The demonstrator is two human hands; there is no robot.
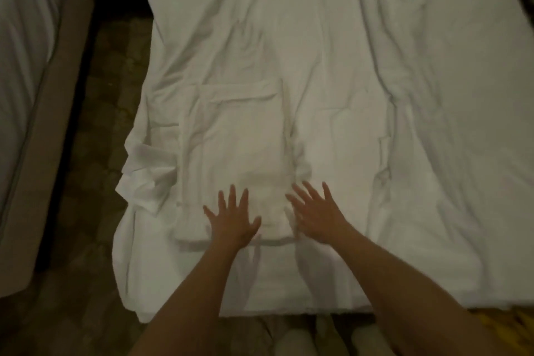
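Support: bed [476,211] | we note a white sheet [332,37] spread over it, creased throughout | a folded white cloth [239,147] lies flat on the sheet, left of centre, near the foot edge | layers bunch at the bed's left side.

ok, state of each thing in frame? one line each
left hand: open, fingers spread, pressing flat on the folded cloth's near end
right hand: open, fingers spread, at the cloth's right edge; blurred
folded cloth: folded into a rectangle, lying flat, lightly creased
bed sheet: spread out, wrinkled
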